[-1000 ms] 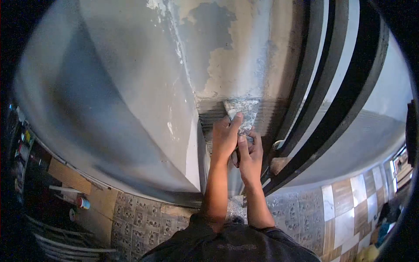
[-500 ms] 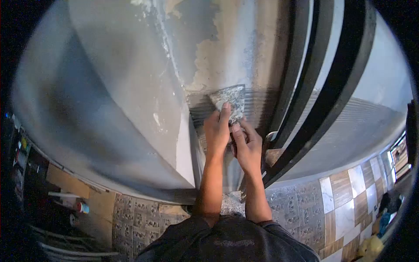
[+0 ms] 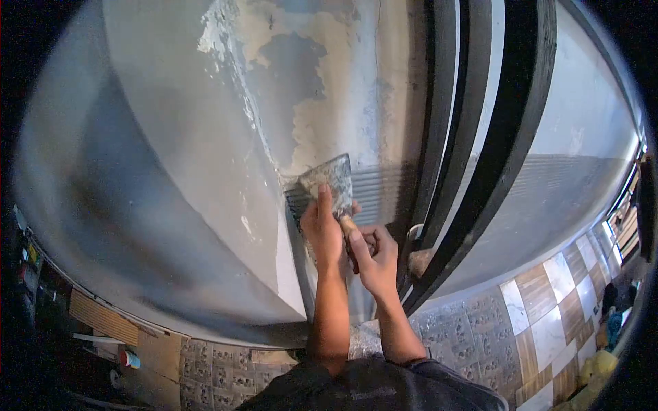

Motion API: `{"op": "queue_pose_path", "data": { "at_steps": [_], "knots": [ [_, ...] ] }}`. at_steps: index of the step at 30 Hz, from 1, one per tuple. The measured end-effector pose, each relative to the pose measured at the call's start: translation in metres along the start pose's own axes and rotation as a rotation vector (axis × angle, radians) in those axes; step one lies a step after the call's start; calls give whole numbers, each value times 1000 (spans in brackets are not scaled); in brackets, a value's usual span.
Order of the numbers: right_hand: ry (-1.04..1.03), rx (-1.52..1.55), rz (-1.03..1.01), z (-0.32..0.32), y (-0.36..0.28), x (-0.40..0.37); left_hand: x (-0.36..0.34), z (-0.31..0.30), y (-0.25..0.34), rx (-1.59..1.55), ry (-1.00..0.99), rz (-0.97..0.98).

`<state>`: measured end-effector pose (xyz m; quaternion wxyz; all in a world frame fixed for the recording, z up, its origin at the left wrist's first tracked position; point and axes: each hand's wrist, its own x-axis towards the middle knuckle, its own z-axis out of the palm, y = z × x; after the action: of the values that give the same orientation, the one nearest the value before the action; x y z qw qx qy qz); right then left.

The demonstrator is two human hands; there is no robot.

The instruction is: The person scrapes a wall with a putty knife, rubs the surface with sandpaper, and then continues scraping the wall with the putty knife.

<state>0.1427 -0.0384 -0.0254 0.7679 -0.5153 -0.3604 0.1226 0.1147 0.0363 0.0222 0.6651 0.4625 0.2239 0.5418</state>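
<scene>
A putty knife (image 3: 334, 177) with a broad, plaster-smeared blade and a wooden handle points up along the wall. My left hand (image 3: 323, 229) is closed on it at the blade, thumb lying on the face and the other fingers mostly hidden behind. Lower down, my right hand (image 3: 375, 257) grips the handle, thumb along it, fingers curled. Behind the blade is the patchy plastered wall (image 3: 336, 89), tan, grey and whitish, crossed by a band of ridged lines near the hands.
Dark upright bars (image 3: 504, 144) curve past on the right, close to my right hand. A grey wall face (image 3: 199, 137) stands at the left. Patterned tiles (image 3: 473, 335) cover the floor, with a small bucket (image 3: 129, 359) at lower left and yellow material (image 3: 595, 366) at lower right.
The knife and both hands sit further left and lower in the view, which has itself shifted. More of the wooden handle shows between my hands, the right one now farther from the blade.
</scene>
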Motion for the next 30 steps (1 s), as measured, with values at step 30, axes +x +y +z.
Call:
{"op": "queue_pose_path", "data": {
  "at_steps": [30],
  "knots": [
    [20,34,-33,21,-7,10,-12,-15,15,378,-200,103]
  ]
}}
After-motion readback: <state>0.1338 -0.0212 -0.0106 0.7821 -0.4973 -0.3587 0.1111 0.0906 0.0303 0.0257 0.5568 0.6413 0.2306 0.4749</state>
